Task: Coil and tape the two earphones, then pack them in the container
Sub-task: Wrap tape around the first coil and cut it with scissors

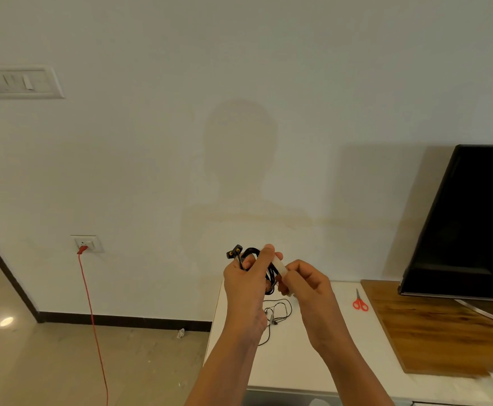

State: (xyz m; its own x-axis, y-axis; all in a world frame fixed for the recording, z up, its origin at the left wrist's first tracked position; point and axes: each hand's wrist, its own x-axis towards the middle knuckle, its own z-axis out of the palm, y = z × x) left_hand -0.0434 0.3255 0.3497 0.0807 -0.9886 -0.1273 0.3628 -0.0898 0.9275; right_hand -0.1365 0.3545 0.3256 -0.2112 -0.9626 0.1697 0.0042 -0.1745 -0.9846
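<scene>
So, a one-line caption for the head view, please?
Left hand grips a coiled black earphone, right hand holds tape against it; second earphone lies on white table.

A pale wall is rising behind the grip; a white table is lying beneath it, a dark screen is standing well right, and glossy floor is spreading lower left, below a socket.

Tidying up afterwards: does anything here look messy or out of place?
A crumpled white scrap lies on the floor by the skirting. The second earphone sprawls uncoiled on the white table while the left hand grips the coiled earphone and the right hand pinches tape.
</scene>
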